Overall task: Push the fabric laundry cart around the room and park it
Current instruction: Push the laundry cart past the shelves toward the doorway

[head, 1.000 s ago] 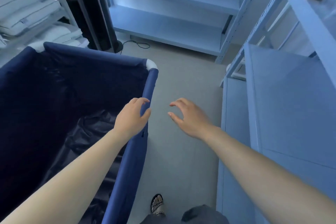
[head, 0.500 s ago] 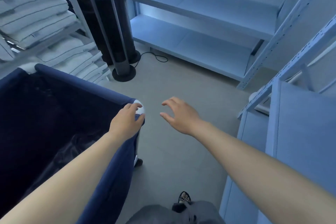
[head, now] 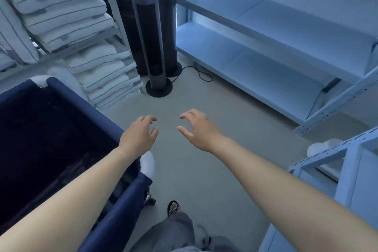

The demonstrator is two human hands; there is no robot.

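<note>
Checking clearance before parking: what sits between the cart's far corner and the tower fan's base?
In the head view, a stack of white cushions fills most of that stretch between cart and tower fan.

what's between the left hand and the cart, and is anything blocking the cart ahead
Nothing visible lies between the left hand and the cart; the hand hovers open just past its white corner cap. Ahead, stacked pillows sit close by the cart's far rim and a fan stands on the floor beyond.
</note>
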